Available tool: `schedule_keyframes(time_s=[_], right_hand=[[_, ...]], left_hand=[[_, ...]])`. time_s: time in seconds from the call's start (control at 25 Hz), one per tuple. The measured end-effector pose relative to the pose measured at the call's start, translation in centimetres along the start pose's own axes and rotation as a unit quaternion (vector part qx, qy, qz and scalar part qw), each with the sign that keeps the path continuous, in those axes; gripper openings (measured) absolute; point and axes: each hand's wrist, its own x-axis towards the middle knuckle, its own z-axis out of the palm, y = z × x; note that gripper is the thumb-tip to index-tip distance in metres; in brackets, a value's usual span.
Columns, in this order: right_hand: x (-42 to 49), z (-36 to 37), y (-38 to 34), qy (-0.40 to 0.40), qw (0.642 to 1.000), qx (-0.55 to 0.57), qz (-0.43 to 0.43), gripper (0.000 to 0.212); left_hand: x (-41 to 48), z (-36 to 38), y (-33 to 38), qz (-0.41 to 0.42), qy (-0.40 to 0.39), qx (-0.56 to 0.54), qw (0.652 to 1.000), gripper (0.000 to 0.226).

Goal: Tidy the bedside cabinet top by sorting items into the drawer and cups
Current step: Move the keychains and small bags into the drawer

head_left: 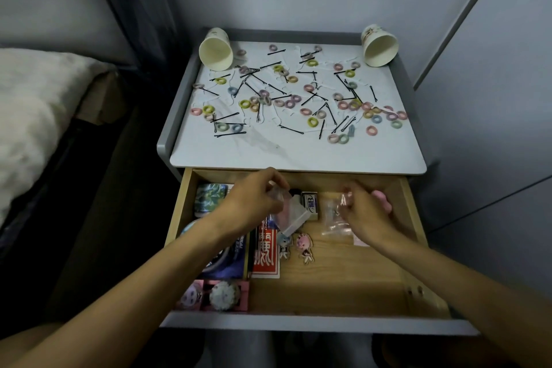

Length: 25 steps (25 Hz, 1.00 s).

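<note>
The cabinet top [298, 149] is strewn with several small coloured hair ties [245, 104] and black hairpins [230, 134]. Two cream paper cups lie tipped at the back corners, one on the left [216, 51], one on the right [380, 46]. Below, the wooden drawer [328, 287] stands pulled open. Inside it, my left hand [254, 203] pinches a small clear plastic box [291, 216]. To its right, my right hand [367, 215] pinches a clear plastic bag [336, 218] lying on the drawer floor.
The drawer holds a patterned tin [209, 199], a red packet [265, 254], a small white box [310, 202], two cartoon figure charms [303, 243], a pink item [382, 200] and pink cards at the front left. A bed [33, 116] stands left; grey walls surround the cabinet.
</note>
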Motion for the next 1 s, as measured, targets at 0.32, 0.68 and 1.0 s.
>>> schedule_keyframes(time_s=[0.32, 0.68, 1.0], right_hand=[[0.3, 1.9, 1.4, 0.104, 0.962, -0.199, -0.156, 0.018], [1.2, 3.5, 1.9, 0.021, 0.955, -0.233, -0.18, 0.026], [-4.1, 0.4, -4.8, -0.136, 0.924, 0.334, -0.127, 0.017]], left_hand=[[0.4, -0.1, -1.0, -0.014, 0.029, -0.014, 0.999, 0.031], [0.6, 0.5, -0.9, -0.029, 0.005, -0.036, 0.999, 0.023], [1.4, 1.1, -1.4, -0.034, -0.005, -0.087, 0.996, 0.037]])
